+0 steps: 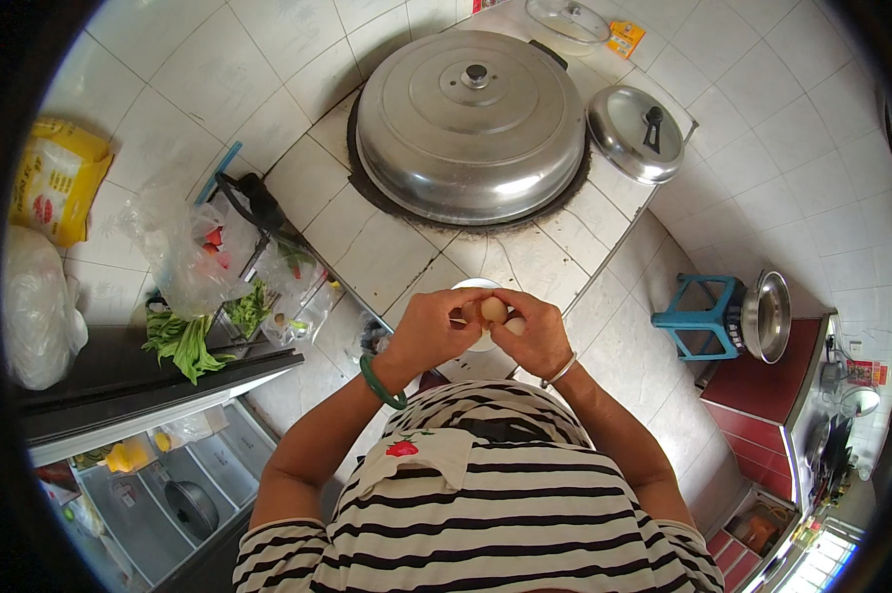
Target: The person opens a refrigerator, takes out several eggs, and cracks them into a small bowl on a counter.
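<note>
My left hand (437, 322) and my right hand (536, 330) meet in front of my body, fingertips almost touching. Pinched in the right fingers is a light brown eggshell or egg (494, 309). A second pale rounded piece (515, 326) shows under that hand. Brownish shell (471, 311) sits in the left fingers, partly covered by them. Whether these are whole eggs or shell halves I cannot tell. Directly below is a white bowl (477, 283), its far rim visible and most of its inside hidden by my hands.
A large lidded metal pot (460, 141) is set into the tiled counter (375, 248), with a smaller lid (635, 133) beside it. To the left, leafy greens (182, 341) and plastic bags lie above an open refrigerator (149, 511). A blue stool (701, 317) and metal basin (766, 317) stand right.
</note>
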The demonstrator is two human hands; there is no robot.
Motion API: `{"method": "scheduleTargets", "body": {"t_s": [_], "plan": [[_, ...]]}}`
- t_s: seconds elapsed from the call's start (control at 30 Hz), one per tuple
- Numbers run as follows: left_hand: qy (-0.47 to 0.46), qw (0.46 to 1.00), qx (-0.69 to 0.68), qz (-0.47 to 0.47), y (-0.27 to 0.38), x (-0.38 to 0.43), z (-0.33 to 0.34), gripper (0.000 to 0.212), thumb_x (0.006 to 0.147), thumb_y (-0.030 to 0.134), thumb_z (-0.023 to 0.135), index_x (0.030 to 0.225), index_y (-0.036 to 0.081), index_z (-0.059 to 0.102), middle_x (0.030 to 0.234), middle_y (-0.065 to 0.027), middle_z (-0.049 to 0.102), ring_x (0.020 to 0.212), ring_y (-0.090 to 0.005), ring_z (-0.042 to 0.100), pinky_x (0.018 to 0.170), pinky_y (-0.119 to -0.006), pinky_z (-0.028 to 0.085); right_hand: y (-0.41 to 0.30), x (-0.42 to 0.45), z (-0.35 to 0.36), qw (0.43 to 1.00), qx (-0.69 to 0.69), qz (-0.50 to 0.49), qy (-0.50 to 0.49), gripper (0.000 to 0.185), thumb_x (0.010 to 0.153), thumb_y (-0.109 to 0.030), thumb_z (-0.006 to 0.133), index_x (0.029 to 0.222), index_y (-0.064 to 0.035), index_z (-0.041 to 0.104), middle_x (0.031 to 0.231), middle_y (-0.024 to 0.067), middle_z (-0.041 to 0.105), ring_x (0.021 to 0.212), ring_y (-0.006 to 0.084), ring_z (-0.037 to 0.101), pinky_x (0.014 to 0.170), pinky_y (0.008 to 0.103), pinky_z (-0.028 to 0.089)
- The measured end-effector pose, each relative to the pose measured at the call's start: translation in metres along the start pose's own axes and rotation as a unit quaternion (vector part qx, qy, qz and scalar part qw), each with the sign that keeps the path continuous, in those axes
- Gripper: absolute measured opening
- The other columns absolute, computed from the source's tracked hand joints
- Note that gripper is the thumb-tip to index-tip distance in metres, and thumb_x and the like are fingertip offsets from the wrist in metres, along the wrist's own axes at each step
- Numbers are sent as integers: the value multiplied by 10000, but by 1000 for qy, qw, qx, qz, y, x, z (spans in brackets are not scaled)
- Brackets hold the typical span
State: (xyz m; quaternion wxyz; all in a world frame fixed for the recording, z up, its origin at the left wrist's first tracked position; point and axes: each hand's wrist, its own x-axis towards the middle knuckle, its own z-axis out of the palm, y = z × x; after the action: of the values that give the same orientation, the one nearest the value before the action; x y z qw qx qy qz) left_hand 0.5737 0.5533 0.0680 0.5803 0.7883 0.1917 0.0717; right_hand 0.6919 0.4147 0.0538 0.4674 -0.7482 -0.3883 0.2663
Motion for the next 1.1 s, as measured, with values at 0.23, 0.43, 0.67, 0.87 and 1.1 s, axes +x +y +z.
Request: {"method": "scheduleTargets", "body": {"t_s": [0.23, 0.43, 0.67, 0.87, 1.1], "plan": [[-39, 995, 56, 67, -22, 5, -1, 427, 764, 19, 615, 1189, 56, 620, 941, -132, 671, 812, -243, 669, 754, -318, 570, 23, 8, 0, 997, -49, -25, -53, 402, 732, -87, 654, 1122, 5, 630, 1006, 197, 677, 878, 285, 681, 788, 326, 541], [-25, 983, 123, 134, -62, 6, 9, 408, 777, 56, 617, 1182, 99, 613, 990, -125, 663, 836, -305, 647, 720, -357, 547, 44, 11, 11, 995, -71, -42, -56, 388, 724, -84, 659, 1104, -8, 633, 997, 195, 673, 877, 314, 673, 792, 338, 541], [-21, 959, 252, 129, -18, -1, -4, 518, 797, 83, 647, 1298, 169, 545, 1187, -121, 614, 941, -286, 647, 790, -344, 545, 4, 10, -13, 989, -90, -114, -25, 394, 712, -38, 657, 1100, 26, 622, 1019, 185, 671, 889, 308, 676, 798, 337, 545], [14, 942, 289, 168, 35, -13, -21, 533, 793, 74, 665, 1303, 165, 542, 1170, -113, 617, 940, -266, 659, 758, -326, 558, -40, 7, -37, 981, -103, -167, -14, 419, 702, -5, 652, 1116, 40, 606, 1038, 195, 666, 916, 314, 674, 804, 340, 551], [39, 935, 291, 200, 63, -22, -31, 517, 781, 57, 686, 1275, 151, 566, 1155, -117, 622, 886, -255, 676, 709, -315, 567, -71, 3, -49, 977, -98, -189, -16, 432, 692, 6, 663, 1120, 38, 608, 1037, 191, 666, 918, 307, 674, 812, 336, 548]]}}
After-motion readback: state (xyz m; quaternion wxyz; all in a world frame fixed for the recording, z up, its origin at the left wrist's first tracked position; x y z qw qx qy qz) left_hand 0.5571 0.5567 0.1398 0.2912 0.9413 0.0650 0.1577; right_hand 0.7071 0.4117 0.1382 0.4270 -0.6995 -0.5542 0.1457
